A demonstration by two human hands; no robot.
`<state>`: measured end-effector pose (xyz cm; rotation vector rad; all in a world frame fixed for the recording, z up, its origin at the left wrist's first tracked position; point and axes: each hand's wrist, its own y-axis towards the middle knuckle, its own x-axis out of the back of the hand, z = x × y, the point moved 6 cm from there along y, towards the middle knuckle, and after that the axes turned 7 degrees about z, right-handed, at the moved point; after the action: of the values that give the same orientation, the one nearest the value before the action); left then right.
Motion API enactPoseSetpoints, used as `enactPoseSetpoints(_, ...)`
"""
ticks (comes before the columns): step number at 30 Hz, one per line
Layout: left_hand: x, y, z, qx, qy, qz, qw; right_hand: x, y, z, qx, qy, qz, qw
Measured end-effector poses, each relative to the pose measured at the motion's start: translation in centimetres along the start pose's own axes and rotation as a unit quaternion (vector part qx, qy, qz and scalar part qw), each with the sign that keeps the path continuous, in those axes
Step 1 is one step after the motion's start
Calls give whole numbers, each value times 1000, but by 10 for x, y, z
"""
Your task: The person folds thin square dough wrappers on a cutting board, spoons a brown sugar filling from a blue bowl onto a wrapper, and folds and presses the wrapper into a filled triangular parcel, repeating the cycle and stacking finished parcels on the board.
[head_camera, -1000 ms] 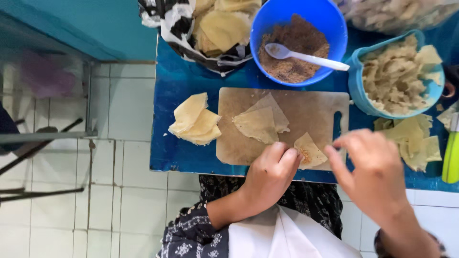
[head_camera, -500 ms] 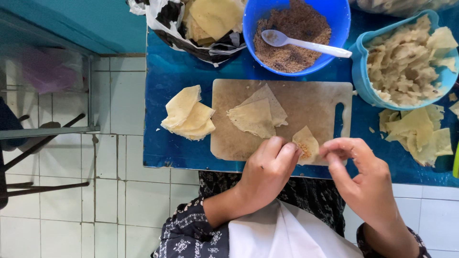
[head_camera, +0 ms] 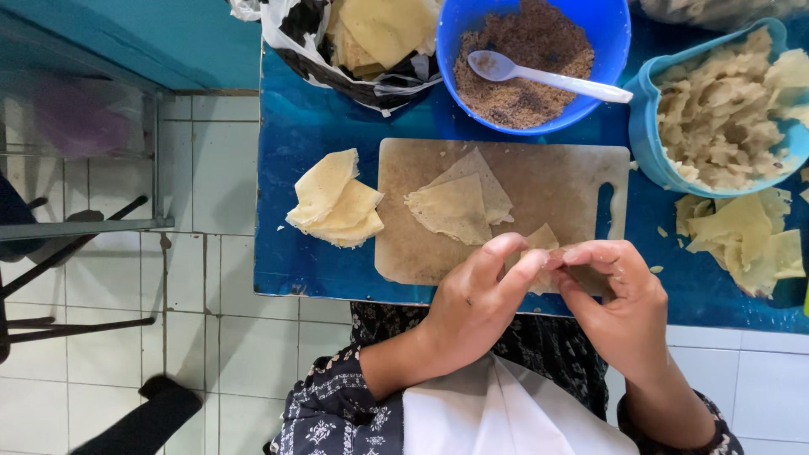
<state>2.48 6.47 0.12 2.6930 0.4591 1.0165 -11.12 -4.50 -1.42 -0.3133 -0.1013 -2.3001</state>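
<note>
Hands meet at the cutting board's (head_camera: 522, 181) near edge: left hand (head_camera: 476, 307) and right hand (head_camera: 619, 307) both pinch one small wrapper (head_camera: 542, 240) between fingertips, its point aimed toward the blue bowl (head_camera: 611, 34).

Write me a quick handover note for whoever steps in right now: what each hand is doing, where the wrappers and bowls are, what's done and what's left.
Left hand: fingers pinched on a small folded wrapper at the near edge of the cutting board.
Right hand: fingertips pinch the same wrapper from the other side.
On the board: two flat wrappers, overlapping, not yet filled.
Left of the board: a stack of wrappers on the blue table.
Behind: blue bowl of brown filling with a white spoon; bag of more wrappers.
Right: light blue tub heaped with pale pieces, loose wrappers beside it.
Done: one wrapper folded, in hand. Left: flat ones on board.
</note>
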Motion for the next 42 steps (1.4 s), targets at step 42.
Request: enactPoseSetpoints(42,27,30,-7,-41,23,87,995,-8,8,43,207,-377,55,901)
